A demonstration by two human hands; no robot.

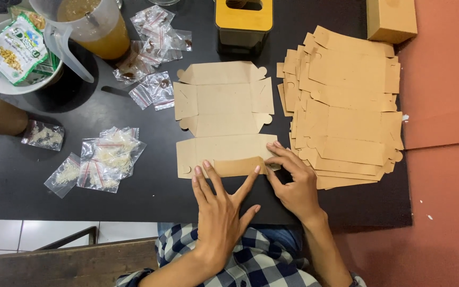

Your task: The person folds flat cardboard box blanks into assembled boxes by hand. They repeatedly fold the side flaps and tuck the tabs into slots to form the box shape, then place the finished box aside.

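A flat brown cardboard box blank (223, 114) lies unfolded on the black table (134, 191) in front of me. My left hand (221, 212) presses flat on its near edge, fingers spread over a folded-up flap (237, 166). At the flap's right end, my right hand (293, 183) pinches the blank's near right corner with its fingertips. A fanned stack of the same flat blanks (346, 106) lies just right of the hands.
Small clear zip bags of pale shreds (104, 159) and dark bits (152, 53) lie to the left. A jug of amber liquid (88, 24), a bowl with a snack packet (17, 53), a yellow tin (243, 24) and a folded box (391, 18) stand behind.
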